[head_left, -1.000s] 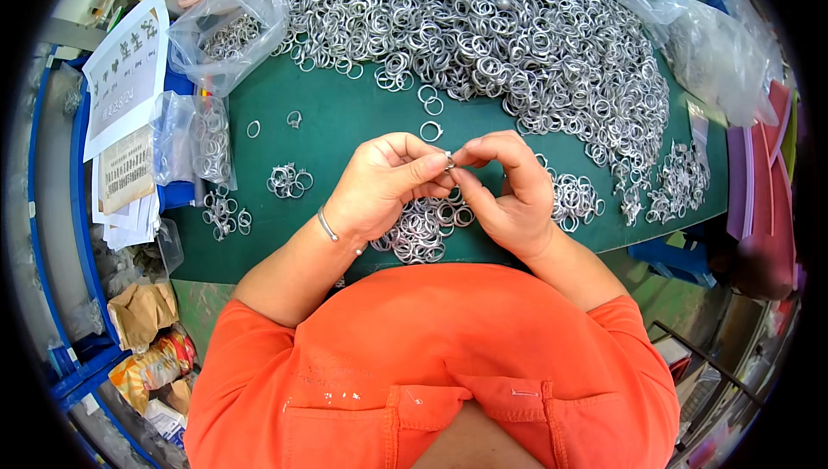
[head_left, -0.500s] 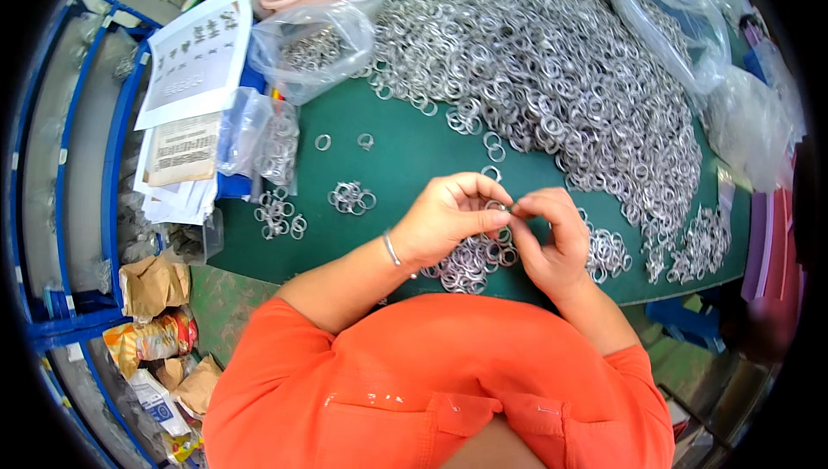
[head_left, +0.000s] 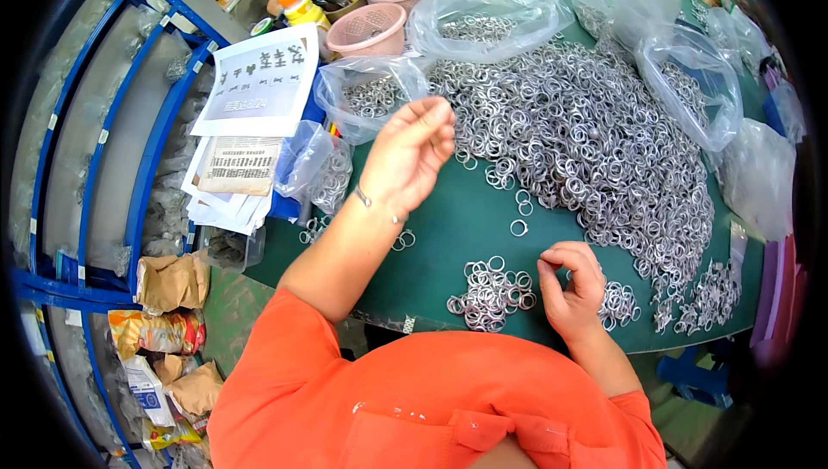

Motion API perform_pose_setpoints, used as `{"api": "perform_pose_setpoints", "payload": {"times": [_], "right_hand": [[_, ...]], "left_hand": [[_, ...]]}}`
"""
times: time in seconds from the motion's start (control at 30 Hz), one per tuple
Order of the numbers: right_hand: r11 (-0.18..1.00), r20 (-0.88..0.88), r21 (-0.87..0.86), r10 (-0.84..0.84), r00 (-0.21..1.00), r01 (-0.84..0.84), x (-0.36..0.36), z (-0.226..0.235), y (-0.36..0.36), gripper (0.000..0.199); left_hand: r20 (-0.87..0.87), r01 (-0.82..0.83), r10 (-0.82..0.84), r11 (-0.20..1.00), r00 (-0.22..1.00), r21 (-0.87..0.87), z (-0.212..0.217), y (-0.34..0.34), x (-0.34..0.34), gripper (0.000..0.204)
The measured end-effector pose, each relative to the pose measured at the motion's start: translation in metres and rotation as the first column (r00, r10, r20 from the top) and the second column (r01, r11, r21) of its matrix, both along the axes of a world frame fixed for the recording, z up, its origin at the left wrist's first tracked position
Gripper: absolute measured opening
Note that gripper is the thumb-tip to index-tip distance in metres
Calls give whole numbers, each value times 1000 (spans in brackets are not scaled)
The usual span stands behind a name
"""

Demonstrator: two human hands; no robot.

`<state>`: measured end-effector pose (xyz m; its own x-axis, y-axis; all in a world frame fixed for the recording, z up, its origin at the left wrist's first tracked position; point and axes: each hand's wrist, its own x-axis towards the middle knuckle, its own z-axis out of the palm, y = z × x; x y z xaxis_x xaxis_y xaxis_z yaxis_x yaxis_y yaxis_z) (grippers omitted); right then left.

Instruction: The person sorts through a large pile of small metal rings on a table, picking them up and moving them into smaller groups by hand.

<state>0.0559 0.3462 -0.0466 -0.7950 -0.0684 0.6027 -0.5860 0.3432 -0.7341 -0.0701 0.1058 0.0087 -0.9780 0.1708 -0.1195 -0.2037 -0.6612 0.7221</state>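
Note:
My left hand point(head_left: 410, 154) is raised over the green table point(head_left: 435, 240), its fingertips pinched together in front of an open clear plastic bag point(head_left: 371, 94) of small metal rings. Anything between those fingertips is too small to make out. Lower down, my right hand point(head_left: 576, 289) has curled fingers with the thumb close to them, and its grip hides whatever it may hold. This hand sits between a pile of silver rings point(head_left: 492, 295) and a smaller ring heap point(head_left: 618, 305). Beyond them spreads a very large mound of similar rings point(head_left: 578, 137).
Clear bags point(head_left: 487, 16) of rings and a pink plastic basket point(head_left: 368, 31) stand along the far side. At left are printed sheets point(head_left: 257, 81) and blue-framed shelving point(head_left: 82, 158). A few loose rings point(head_left: 518, 227) lie near the mound. Paper bags point(head_left: 172, 283) sit below the shelves.
My hands were together over the ring pile and are now apart. The left has gone up and left toward the bag; the right stays near the pile. The view has also shifted.

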Motion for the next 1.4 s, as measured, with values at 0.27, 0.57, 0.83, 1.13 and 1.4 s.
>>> {"api": "perform_pose_setpoints", "payload": {"times": [0.27,0.57,0.83,1.13,1.4], "right_hand": [[999,-19,-16,30,999,-30,-1,2,-2,24],[1000,-46,-5,-12,999,12,-4,-1,2,20],[773,-179,24,627,758,-633,19,103,-22,18],[576,-108,111,817,566,-810,40,204,-76,16],[608,-28,281,778,627,-742,62,207,-68,6]], "left_hand": [[-183,-379,359,921,915,-88,45,-64,-115,11],[-23,-127,125,978,992,-167,23,-46,-79,15],[-175,-175,99,850,979,-497,-54,41,48,23],[-367,-284,76,783,927,-554,-71,40,54,25],[-638,-502,-325,412,698,-760,-72,49,62,12]]}}
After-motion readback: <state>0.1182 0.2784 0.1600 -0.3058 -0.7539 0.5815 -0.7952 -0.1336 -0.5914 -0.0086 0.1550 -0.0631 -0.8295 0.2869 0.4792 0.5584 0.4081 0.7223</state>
